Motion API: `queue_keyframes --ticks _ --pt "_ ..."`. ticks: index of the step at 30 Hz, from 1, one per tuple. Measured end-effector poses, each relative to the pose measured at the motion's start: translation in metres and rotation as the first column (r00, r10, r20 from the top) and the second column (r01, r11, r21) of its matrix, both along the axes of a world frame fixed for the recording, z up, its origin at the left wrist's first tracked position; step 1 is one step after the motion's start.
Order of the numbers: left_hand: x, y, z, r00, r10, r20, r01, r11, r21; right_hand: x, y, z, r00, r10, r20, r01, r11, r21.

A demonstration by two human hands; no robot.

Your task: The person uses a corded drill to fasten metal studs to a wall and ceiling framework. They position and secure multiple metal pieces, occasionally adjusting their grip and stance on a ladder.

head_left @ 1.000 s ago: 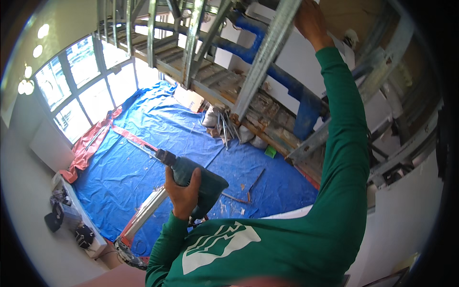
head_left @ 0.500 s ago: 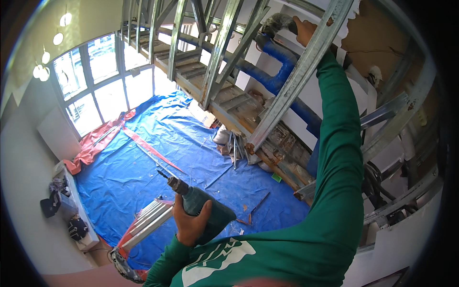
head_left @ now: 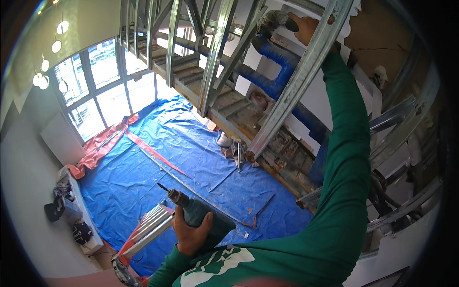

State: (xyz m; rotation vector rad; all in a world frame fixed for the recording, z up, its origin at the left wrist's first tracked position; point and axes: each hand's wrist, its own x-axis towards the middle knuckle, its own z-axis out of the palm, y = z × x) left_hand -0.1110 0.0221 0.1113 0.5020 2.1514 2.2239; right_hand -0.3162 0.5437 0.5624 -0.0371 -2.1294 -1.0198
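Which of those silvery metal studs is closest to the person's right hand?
The wide silvery metal stud just beside the right hand: it alone crosses in front of the green-sleeved right arm, while the other studs stand farther off.

A long-sleeved green shirt (head_left: pixel 306 248) bears white print (head_left: pixel 233 260) (perhaps jagged).

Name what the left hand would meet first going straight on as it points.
Probably the blue tarp, beyond the drill in the left hand, though depth is unclear; the space between looks free.
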Motion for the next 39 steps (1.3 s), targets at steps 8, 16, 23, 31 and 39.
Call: queue_keyframes --ticks 8,16,23,31,39 --pt "-0.002 0.0 -0.003 1.0 0.003 -0.007 -0.004 1.0 -0.024 0.001 -0.014 0.022 0.97 -0.106 0.219 0.166 0.947 -0.276" --pt "-0.001 0.003 0.006 0.995 0.029 0.096 -0.035 0.997 0.066 -0.052 -0.037 -0.025 0.971 -0.224 -0.078 0.234 0.957 0.17" --pt "-0.001 0.003 0.009 0.998 0.058 0.039 -0.058 0.998 0.006 -0.068 -0.021 -0.023 0.96 -0.234 -0.153 0.237 0.971 0.002" --pt "-0.002 0.003 0.005 0.997 0.029 0.076 -0.034 0.997 0.065 -0.064 -0.016 -0.019 0.991 -0.082 -0.107 0.101 0.976 0.193" --pt "0.003 0.002 -0.003 0.991 0.034 0.133 -0.049 0.992 0.118 -0.059 -0.02 -0.042 0.964 0.018 -0.266 0.058 0.959 0.276"
